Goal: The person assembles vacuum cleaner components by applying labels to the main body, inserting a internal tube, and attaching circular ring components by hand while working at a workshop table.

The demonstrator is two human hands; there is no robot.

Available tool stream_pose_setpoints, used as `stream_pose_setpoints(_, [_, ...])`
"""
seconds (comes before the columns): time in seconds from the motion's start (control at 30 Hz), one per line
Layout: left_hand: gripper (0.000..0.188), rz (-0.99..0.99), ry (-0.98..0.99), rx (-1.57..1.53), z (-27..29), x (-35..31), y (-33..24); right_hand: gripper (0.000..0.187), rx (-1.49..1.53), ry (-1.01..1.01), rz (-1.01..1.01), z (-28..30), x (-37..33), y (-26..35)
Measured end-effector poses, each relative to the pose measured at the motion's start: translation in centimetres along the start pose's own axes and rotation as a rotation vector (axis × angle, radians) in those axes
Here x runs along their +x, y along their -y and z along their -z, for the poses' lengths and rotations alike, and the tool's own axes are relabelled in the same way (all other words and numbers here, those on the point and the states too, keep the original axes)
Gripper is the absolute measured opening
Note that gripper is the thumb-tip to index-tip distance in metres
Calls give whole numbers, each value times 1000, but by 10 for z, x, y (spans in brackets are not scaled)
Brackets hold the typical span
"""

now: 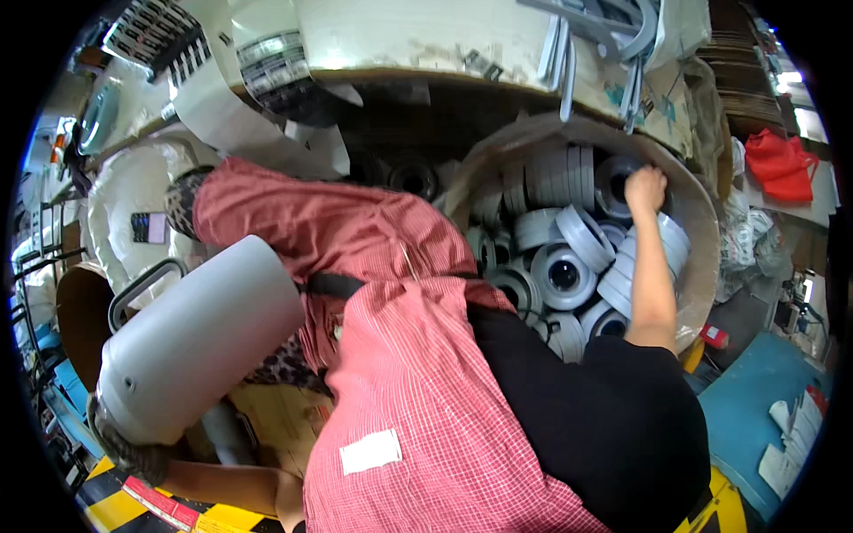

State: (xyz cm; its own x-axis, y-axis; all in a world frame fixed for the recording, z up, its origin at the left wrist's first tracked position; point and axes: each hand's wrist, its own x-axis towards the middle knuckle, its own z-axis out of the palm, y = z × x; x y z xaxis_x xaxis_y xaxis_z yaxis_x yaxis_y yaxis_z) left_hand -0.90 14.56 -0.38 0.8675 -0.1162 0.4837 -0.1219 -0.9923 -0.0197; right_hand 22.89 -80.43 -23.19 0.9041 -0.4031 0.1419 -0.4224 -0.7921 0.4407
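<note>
A large grey cylindrical housing (200,338) with a loop handle (147,293) on its side lies tilted across my left. My left hand (129,449), in a dark patterned glove, grips its lower end, and some of the fingers are hidden behind it. On the right my bare right hand (646,191) reaches into a plastic-lined round bin (697,293). Its curled fingers close on the edge of a grey ring-shaped part (615,185); the fingertips are partly hidden. Several similar grey ring parts (563,274) are heaped and stacked below and beside that hand.
A white worktop (400,35) runs across the far side, with sheets of printed labels (267,67) and grey plastic handles (595,31) on it. A clear plastic bag (133,191) lies at the left. A red bag (780,167) and a blue surface (746,417) are at the right.
</note>
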Motion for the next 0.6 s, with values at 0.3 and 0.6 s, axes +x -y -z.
stream_pose_setpoints(0.3, [60, 570, -367, -498, -165, -30, -12, 43, 363, 293, 16, 14, 21, -38])
stream_pose_setpoints(0.6, [63, 458, 316, -300, -217, -3, -14, 40, 714, 479, 206, 93, 22, -48])
